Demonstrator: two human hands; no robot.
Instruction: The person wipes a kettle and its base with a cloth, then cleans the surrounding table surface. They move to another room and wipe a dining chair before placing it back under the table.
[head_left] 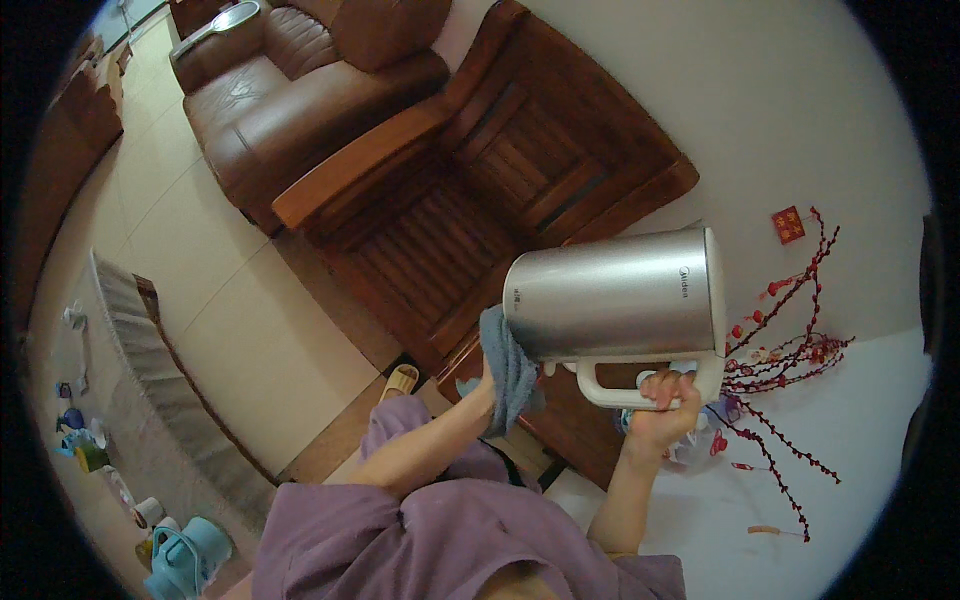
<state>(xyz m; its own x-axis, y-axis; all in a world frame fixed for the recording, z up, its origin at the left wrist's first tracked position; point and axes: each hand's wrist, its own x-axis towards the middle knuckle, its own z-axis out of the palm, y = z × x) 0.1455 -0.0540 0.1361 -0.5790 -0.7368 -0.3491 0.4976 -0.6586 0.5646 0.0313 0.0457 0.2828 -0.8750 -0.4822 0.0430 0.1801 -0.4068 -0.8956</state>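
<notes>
A large brushed-steel jug point(610, 295), kettle-like with a white rim and white handle point(610, 390), is held sideways in the air before me. Its rimmed end points right. My right hand point(665, 415) is closed around the handle, below the steel body. At the jug's left end, my left hand point(488, 392) holds a blue-grey cloth point(512, 370) against the lower edge of that end. The cloth covers most of the fingers and hangs down beside my wrist. The jug's inside and far side are hidden.
Beyond the jug stand a wooden bench point(430, 230) and a brown leather armchair point(290, 110). Red decorative branches point(790, 370) spread close by on the right, near the white wall. A cloth-covered table point(170, 400) at lower left bears a light-blue jug point(190, 555) and several small items.
</notes>
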